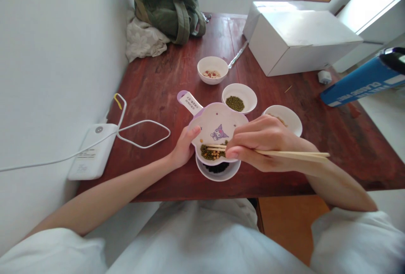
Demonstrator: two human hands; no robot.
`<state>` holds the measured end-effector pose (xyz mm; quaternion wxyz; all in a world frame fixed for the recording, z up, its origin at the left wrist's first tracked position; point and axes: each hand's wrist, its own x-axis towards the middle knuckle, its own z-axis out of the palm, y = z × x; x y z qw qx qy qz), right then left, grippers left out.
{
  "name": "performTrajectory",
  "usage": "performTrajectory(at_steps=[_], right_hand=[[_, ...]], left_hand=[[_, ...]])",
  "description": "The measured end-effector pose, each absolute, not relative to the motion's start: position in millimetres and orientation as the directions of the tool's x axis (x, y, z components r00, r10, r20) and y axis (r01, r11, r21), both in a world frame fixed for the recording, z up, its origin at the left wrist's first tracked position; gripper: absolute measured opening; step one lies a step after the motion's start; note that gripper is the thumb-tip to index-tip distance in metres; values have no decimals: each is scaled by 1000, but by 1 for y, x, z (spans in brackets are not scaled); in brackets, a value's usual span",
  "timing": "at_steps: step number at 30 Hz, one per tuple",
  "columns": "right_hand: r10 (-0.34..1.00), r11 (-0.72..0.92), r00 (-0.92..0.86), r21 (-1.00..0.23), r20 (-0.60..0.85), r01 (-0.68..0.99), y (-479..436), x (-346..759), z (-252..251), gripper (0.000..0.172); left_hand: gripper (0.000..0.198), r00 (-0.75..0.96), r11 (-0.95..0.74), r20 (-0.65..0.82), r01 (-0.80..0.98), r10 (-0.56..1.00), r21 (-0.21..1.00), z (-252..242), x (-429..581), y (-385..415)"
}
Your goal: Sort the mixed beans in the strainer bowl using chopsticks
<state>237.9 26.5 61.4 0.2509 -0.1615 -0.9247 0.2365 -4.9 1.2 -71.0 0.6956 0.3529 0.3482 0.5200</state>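
White power bank with a white cable sits well left of my left hand, on the red-brown wooden bench. Left hand is closed on the left rim of a white cartoon-print plate, thumb on top. Below that hand, the plate's lower end overlaps a white bowl of black seeds; can't tell if they touch. Mixed green and yellow beans lie in the plate's lower lobe, between my hands. Right hand is closed on wooden chopsticks, tips just above those beans. White bowl of mung beans sits just ahead of that hand, a white bowl of red and white bits farther ahead. Tan-grain white bowl sits just beyond its knuckles, partly hidden. White cardboard box is well ahead, right.
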Motion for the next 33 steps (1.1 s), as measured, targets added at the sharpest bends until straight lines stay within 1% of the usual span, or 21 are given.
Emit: performTrajectory(at_steps=[6, 19, 28, 33], right_hand=[[414, 840, -825, -510, 385, 184, 26, 238, 63, 52], [406, 855, -825, -483, 393, 190, 25, 237, 61, 52], [374, 872, -821, -465, 432, 153, 26, 235, 58, 52], [362, 878, -813, -459, 457, 134, 26, 234, 52, 52]], left_hand=[[70, 204, 201, -115, -476, 972, 856, -75, -5, 3], [67, 211, 199, -109, -475, 971, 857, -72, -5, 2], [67, 224, 216, -121, -470, 967, 856, -70, -4, 2], [70, 222, 217, -123, -473, 967, 854, -70, -4, 1]])
